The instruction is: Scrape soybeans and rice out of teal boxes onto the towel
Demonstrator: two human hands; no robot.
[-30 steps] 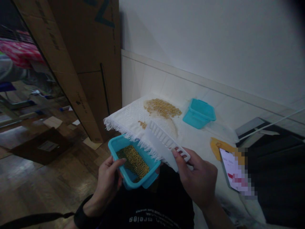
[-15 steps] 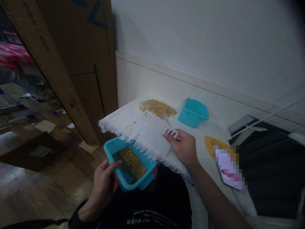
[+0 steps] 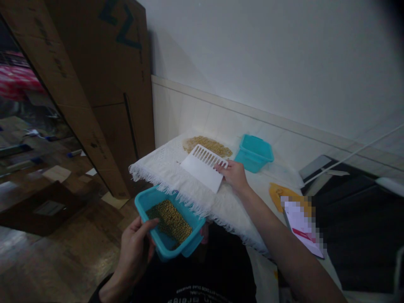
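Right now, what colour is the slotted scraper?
White; the slotted scraper shows in the head view.

Two hands, the left hand point(image 3: 135, 239) past seven o'clock and the right hand point(image 3: 235, 174) at four, join two turquoise tubs: the near tub point(image 3: 172, 251) at seven, the far tub point(image 3: 252, 162) at three. Two bean heaps point(image 3: 206, 144) lie at seven and dead center, one white scraper point(image 3: 203, 172) at six, one phone point(image 3: 297, 219) at four.

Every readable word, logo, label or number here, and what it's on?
No word or number reads clearly.
Tall cardboard box: teal angular mark, no certain letters; small print too blurred.
Black shirt: pale lettering cut off, too blurred.
Phone: screen partly pixelated, unreadable.
Cardboard on floor: pale label, too small.
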